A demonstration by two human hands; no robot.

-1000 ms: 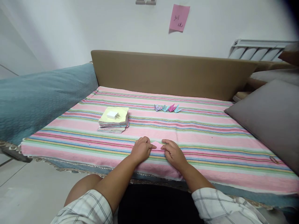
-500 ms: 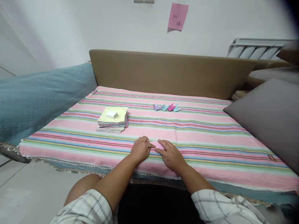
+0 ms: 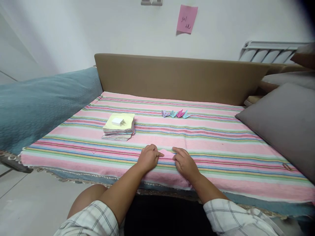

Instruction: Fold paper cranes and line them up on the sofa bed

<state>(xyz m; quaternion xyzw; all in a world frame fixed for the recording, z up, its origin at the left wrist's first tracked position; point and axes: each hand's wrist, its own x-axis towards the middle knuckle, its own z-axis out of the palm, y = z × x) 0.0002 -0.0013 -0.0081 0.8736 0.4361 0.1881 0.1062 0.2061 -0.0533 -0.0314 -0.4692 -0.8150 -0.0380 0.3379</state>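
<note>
A small folded piece of pink paper (image 3: 167, 154) lies on the striped cloth between my two hands. My left hand (image 3: 148, 158) is closed at its left end, with a fingertip pressed on the paper's edge. My right hand (image 3: 185, 164) is at the paper's right tip, its fingers bent and pinched on that corner. Farther back stands a short row of folded paper cranes (image 3: 180, 113) in purple, blue and magenta. To the left sits a stack of square paper sheets (image 3: 120, 132), yellow on top, with a white charger plug (image 3: 117, 122) resting on it.
The striped cloth (image 3: 209, 131) covers a sofa seat with a brown backrest (image 3: 177, 78). A blue-covered armrest (image 3: 49, 98) bounds the left side, a grey cushion (image 3: 283, 118) the right. A small brownish object (image 3: 287, 167) lies near the cushion. A pink note (image 3: 187, 19) hangs on the wall.
My right hand has slid right along the pink paper to its tip, uncovering more of it. My left hand has stayed in place.
</note>
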